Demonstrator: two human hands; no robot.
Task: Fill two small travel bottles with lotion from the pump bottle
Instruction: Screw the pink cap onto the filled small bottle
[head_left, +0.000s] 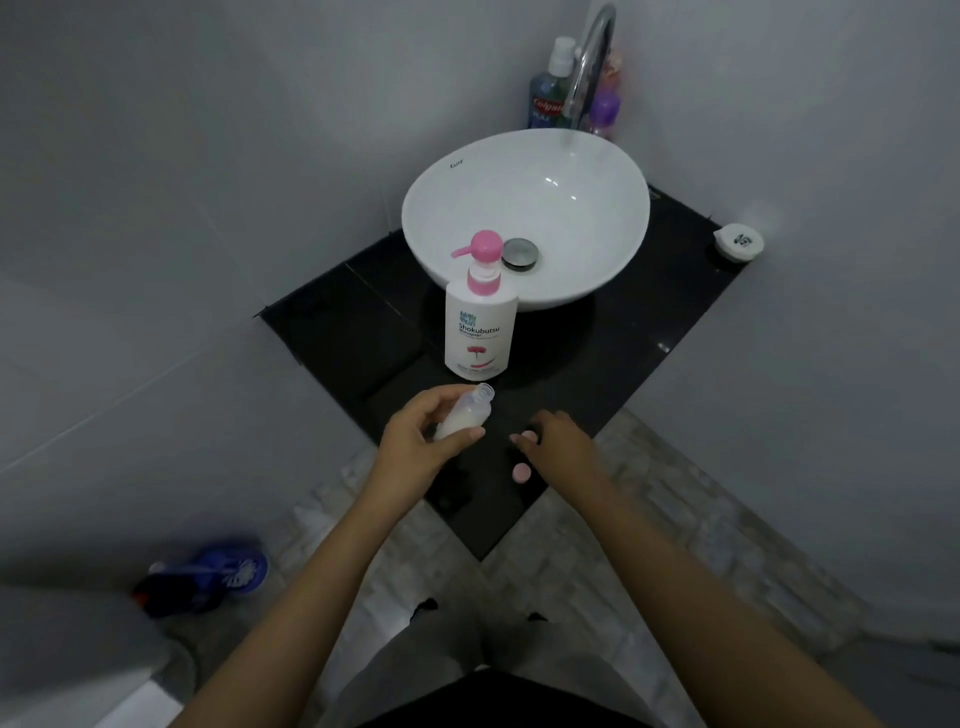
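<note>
A white pump bottle (479, 325) with a pink pump head stands on the black counter (649, 332) in front of the basin. My left hand (421, 431) grips a small clear travel bottle (470, 408), tilted, uncapped, partly filled with white lotion. My right hand (558, 447) rests low over the counter, its fingertips touching a small pink cap (528, 435). A second pink cap (521, 472) lies on the counter just below that hand. A second travel bottle is not visible.
A white bowl basin (524, 218) with a chrome tap (589, 67) sits behind the pump bottle. Mouthwash (548, 93) and a purple-capped bottle (605, 111) stand at the back. A white round container (738, 241) sits far right. A blue toilet brush (228, 571) lies on the floor.
</note>
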